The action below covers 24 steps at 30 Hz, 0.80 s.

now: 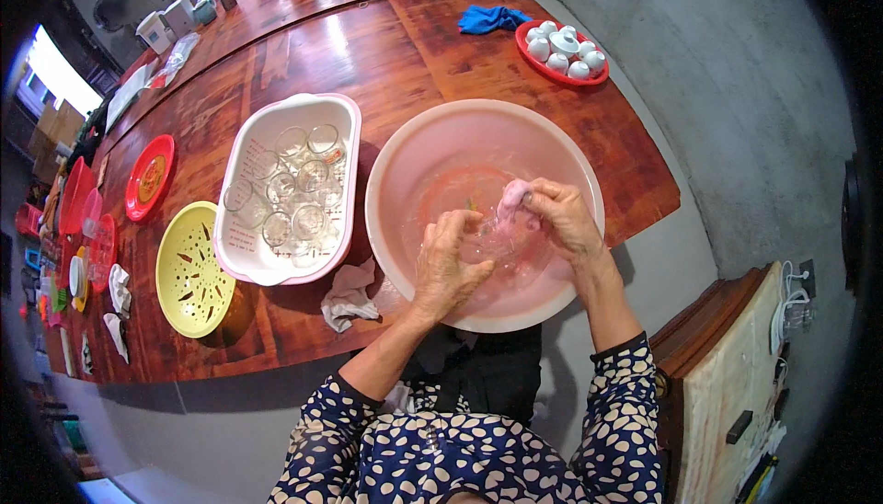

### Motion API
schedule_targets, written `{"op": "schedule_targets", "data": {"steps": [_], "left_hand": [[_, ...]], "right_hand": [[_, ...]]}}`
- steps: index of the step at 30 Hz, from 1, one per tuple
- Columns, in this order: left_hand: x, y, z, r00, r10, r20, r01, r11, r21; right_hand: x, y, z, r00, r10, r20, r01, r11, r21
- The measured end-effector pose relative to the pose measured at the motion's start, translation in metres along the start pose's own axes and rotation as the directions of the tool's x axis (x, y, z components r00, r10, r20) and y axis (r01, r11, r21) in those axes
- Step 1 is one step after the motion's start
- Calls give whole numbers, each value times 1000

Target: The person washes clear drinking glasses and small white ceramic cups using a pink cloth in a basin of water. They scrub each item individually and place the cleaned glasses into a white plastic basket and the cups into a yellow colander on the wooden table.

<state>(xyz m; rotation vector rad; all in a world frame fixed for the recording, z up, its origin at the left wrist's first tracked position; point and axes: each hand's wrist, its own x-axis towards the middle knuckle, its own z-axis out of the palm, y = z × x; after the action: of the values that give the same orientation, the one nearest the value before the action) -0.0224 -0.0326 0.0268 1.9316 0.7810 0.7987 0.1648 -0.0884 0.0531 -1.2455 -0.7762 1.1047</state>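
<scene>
Both hands are over a large pale pink basin (pixel 395 173) at the table's near edge. My left hand (pixel 446 269) curves its fingers and thumb around a clear glass (pixel 490 245), which is hard to make out against the basin. A pink cloth (pixel 513 202) is pinched in my right hand (pixel 563 219), just above the glass. To the left of the basin stands a white tub (pixel 348 127) with a pink rim, holding several clear glasses (pixel 308 221).
A yellow colander (pixel 175 283) and a crumpled whitish cloth (pixel 349 296) lie near the white tub. Farther left is a red plate (pixel 138 196). At the far right, a red tray (pixel 587 78) holds several white cups (pixel 557 63), beside a blue cloth (pixel 492 18).
</scene>
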Motion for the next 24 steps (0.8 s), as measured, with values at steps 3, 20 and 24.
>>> {"op": "schedule_targets", "data": {"steps": [3, 20, 24], "left_hand": [[0, -7, -4, 993, -115, 23, 117, 987, -114], [4, -30, 8, 946, -321, -38, 247, 795, -554], [5, -23, 6, 974, -218, -54, 182, 907, -379]], "right_hand": [[26, 9, -10, 994, 30, -104, -77, 871, -484], [-30, -13, 49, 970, -198, 141, 243, 813, -530], [-31, 8, 67, 788, -528, 317, 557, 392, -732]]}}
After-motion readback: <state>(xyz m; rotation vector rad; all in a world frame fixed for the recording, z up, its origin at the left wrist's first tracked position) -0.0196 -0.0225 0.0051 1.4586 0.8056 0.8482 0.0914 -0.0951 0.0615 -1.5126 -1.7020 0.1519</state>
